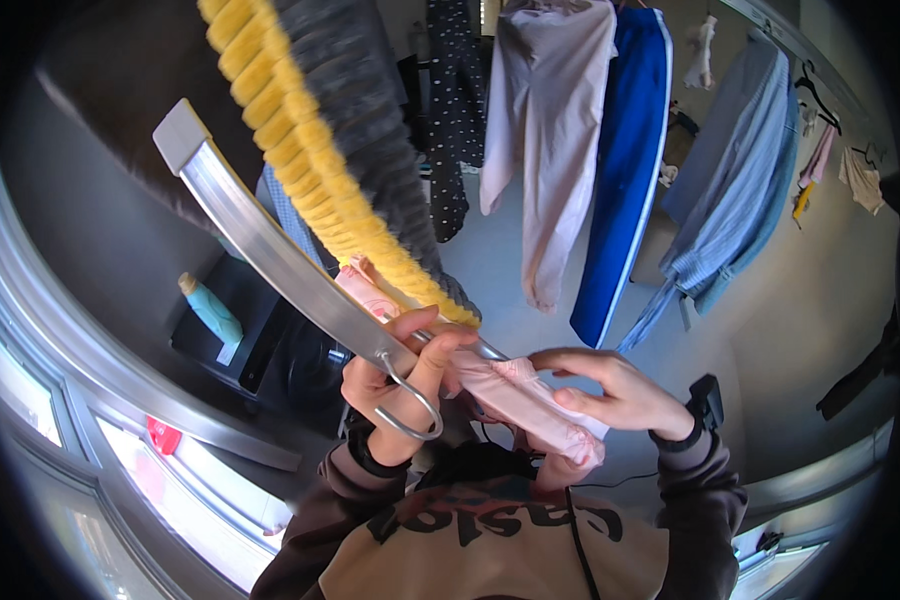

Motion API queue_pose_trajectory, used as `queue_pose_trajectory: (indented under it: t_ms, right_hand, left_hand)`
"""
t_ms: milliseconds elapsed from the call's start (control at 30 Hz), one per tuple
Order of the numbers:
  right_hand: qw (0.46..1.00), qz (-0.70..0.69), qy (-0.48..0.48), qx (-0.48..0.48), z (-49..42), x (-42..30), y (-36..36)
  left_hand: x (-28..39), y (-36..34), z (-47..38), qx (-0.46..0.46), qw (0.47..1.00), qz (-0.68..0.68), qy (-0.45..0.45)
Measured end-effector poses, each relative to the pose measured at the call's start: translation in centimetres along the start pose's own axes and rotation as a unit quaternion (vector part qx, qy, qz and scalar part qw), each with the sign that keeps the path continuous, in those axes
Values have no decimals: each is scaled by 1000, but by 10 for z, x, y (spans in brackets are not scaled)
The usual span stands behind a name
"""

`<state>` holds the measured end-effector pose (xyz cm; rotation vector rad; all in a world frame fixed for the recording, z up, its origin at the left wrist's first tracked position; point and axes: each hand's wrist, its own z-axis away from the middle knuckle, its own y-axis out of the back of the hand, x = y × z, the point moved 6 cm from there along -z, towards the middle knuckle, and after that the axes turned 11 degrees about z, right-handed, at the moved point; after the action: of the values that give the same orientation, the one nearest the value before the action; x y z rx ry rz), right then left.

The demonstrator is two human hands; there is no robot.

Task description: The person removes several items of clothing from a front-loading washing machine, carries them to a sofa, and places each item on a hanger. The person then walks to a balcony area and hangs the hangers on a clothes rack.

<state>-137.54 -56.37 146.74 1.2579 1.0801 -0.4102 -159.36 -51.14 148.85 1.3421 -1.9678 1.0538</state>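
A pale pink garment (521, 401) is draped on a thin metal rod (491, 351) in front of my chest. My left hand (401, 382) grips the rod, its thumb and index finger closed around it beside the cloth. Close to that hand, a metal hook (420, 431) hangs from the end of an aluminium rail (270, 247) with a pale end cap. My right hand (607, 386) is at the garment's right part, with fingers at its upper edge and thumb against the cloth. More pink patterned cloth (367, 289) shows behind the rail; how it joins the rest is hidden.
A yellow and grey ribbed plush textile (300, 120) hangs just beyond the rail. Farther off hang pale trousers (551, 150), blue trousers (626, 165) and a light blue shirt (727, 172). At left, a turquoise bottle (211, 309) stands on a dark appliance (195, 349), near windows.
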Motion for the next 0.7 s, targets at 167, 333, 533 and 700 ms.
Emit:
queue_pose_trajectory:
  t_ms: [167, 333, 533, 700]
  right_hand:
    - [995, 12, -36, 90, 48, 2, -2]
    - [986, -65, -44, 148, 73, -17, -9]
    - [947, -115, -150, 259, 92, -41, -15]
    - [912, -155, -165, 341, 148, -49, 57]
  left_hand:
    - [-2, -20, -1, -16, 1000, -25, 0]
    - [17, -25, 0, -49, 999, 9, 4]
    - [43, -6, 5, -33, 999, 2, -31]
    - [55, -13, 10, -18, 997, -48, -56]
